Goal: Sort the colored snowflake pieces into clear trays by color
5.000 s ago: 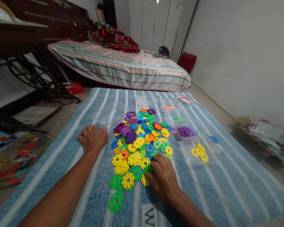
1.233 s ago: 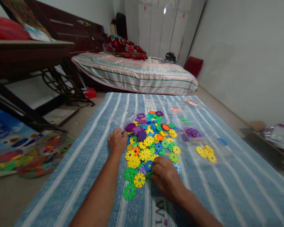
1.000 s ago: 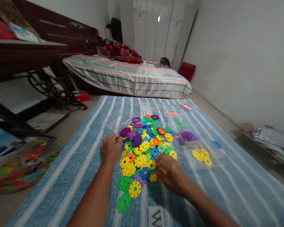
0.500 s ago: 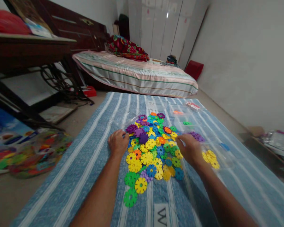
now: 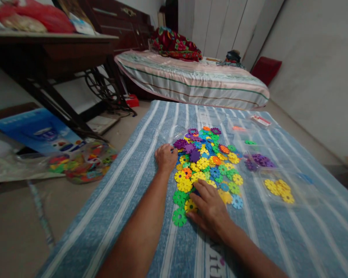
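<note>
A pile of notched plastic discs in yellow, green, blue, purple and orange lies on the striped cloth. My left hand point(image 5: 166, 157) rests at the pile's left edge, fingers curled in beside the purple discs point(image 5: 195, 155); a bit of dark blue shows at its fingertips, too small to name. My right hand point(image 5: 210, 204) reaches over the near part of the pile with its fingers apart. Its thumb is by a yellow disc point(image 5: 190, 205), and its fingertips lie close to another yellow disc point(image 5: 198, 177). Two green discs point(image 5: 179, 217) sit at the near left corner.
To the right stands a clear divided tray point(image 5: 300, 197) holding yellow discs point(image 5: 280, 189) and purple discs point(image 5: 261, 160). Green and orange pieces lie in its farther parts. A clear lid point(image 5: 171, 130) is behind the pile. A bag of coloured pieces point(image 5: 92, 164) sits on the floor at left.
My right hand has moved from the pile's right side to its near edge, and its fingers have spread. My left hand stays at the left edge. The view has turned left.
</note>
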### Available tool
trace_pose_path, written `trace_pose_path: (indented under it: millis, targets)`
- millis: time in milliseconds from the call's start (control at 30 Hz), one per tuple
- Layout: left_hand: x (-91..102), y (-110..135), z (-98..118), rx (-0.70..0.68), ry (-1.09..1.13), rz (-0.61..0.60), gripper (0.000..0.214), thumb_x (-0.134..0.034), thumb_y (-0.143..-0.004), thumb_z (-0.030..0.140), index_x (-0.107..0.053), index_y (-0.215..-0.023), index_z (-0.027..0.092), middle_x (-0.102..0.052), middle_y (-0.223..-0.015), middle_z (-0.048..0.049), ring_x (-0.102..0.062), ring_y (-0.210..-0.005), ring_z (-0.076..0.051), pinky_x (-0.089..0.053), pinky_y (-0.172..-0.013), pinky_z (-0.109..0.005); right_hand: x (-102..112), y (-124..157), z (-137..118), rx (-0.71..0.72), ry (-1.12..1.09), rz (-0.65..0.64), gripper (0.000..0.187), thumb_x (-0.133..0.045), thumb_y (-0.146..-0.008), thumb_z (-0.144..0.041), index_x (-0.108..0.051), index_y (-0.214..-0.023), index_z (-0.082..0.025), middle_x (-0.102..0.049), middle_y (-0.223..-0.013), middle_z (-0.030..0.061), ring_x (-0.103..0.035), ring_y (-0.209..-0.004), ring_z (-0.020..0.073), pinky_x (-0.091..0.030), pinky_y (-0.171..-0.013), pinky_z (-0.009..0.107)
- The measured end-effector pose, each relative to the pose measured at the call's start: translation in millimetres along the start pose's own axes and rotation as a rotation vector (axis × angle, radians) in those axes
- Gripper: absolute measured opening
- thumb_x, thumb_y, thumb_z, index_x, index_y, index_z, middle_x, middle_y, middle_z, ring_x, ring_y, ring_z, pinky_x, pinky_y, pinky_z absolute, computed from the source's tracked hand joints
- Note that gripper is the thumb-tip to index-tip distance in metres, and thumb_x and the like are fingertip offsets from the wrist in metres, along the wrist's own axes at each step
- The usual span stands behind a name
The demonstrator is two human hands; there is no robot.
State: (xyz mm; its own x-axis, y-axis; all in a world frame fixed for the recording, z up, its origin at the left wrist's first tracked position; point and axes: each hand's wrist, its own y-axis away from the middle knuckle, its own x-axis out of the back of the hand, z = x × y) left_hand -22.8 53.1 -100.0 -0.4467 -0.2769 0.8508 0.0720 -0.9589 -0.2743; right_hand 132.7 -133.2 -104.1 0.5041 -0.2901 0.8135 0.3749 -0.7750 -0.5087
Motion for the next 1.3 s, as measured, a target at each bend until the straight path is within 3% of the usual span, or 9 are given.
trace_pose_path:
  millis: [200, 533, 800, 933, 1033, 1133, 1200, 1300]
  targets:
    - [1.9, -2, 2, 0.025, 0.004, -0.005, 0.021, -0.051, -0.084, 0.028, -0.07, -0.087, 0.02, -0.07, -0.114, -0.0077, -0.059, -0.113, -0.023, -0.039, -0.102, -0.036, -4, 0, -1, -0.016, -0.011, -0.026, 0.022, -0.062, -0.085, -0.033, -0.064, -0.101, -0.018, -0.059, -0.126, 0.0156, -0.047, -0.127, 0.0326, -0.046, -0.1, 0.053]
    - [0.6, -8, -2, -0.016, 0.013, 0.015, 0.022, -0.051, -0.084, 0.03, -0.07, -0.086, 0.02, -0.07, -0.114, -0.0084, -0.06, -0.112, -0.025, -0.041, -0.1, -0.037, -1, -2, -4, -0.061, -0.119, 0.094, 0.009, -0.058, -0.087, -0.026, -0.062, -0.093, -0.021, -0.065, -0.113, 0.0106, -0.052, -0.12, 0.0256, -0.047, -0.099, 0.045]
    - [-0.1, -8, -2, -0.02, 0.015, 0.021, 0.022, -0.05, -0.083, 0.03, -0.07, -0.084, 0.02, -0.071, -0.111, -0.0091, -0.061, -0.11, -0.026, -0.043, -0.098, -0.038, 39, 6, 8, -0.13, -0.079, 0.229, 0.006, -0.057, -0.09, -0.019, -0.062, -0.088, -0.023, -0.07, -0.101, 0.0071, -0.061, -0.109, 0.0214, -0.051, -0.095, 0.041]
    - [0.2, -7, -2, -0.015, 0.016, 0.012, 0.022, -0.05, -0.083, 0.03, -0.07, -0.086, 0.02, -0.071, -0.112, -0.0088, -0.06, -0.111, -0.025, -0.042, -0.099, -0.037, 77, 17, 46, -0.184, 0.129, 0.316, 0.006, -0.058, -0.09, -0.02, -0.062, -0.087, -0.022, -0.07, -0.099, 0.0076, -0.065, -0.103, 0.0211, -0.052, -0.091, 0.039]
    - [-0.3, -6, -1, -0.015, 0.012, 0.01, 0.022, -0.051, -0.083, 0.03, -0.07, -0.085, 0.02, -0.071, -0.109, -0.0085, -0.061, -0.11, -0.025, -0.042, -0.099, -0.037, 110, 30, 82, -0.244, 0.404, 0.432, 0.011, -0.061, -0.089, -0.026, -0.063, -0.08, -0.02, -0.07, -0.091, 0.0079, -0.067, -0.092, 0.0226, -0.053, -0.085, 0.039]
    - [-2.1, -5, -1, -0.007, 0.009, 0.018, 0.02, -0.052, -0.083, 0.029, -0.07, -0.084, 0.021, -0.071, -0.107, -0.008, -0.061, -0.109, -0.025, -0.041, -0.099, -0.037, 133, 42, 107, -0.345, 0.661, 0.467, 0.016, -0.061, -0.088, -0.031, -0.065, -0.079, -0.018, -0.07, -0.082, 0.0093, -0.066, -0.079, 0.0244, -0.052, -0.075, 0.04]
    - [-3.5, -4, -2, -0.007, 0.01, 0.026, 0.019, -0.052, -0.083, 0.029, -0.07, -0.084, 0.021, -0.071, -0.107, -0.0073, -0.061, -0.109, -0.024, -0.041, -0.099, -0.037, 133, 45, 108, -0.367, 0.698, 0.463, 0.016, -0.06, -0.088, -0.031, -0.065, -0.081, -0.017, -0.07, -0.082, 0.0103, -0.066, -0.079, 0.0255, -0.052, -0.075, 0.041]
    - [-4.3, -4, -2, -0.009, 0.011, 0.026, 0.017, -0.053, -0.083, 0.029, -0.069, -0.084, 0.022, -0.071, -0.11, -0.0064, -0.06, -0.11, -0.023, -0.041, -0.099, -0.036, 107, 40, 83, -0.282, 0.523, 0.405, 0.01, -0.059, -0.089, -0.026, -0.064, -0.084, -0.019, -0.07, -0.087, 0.0092, -0.066, -0.087, 0.0245, -0.052, -0.082, 0.042]
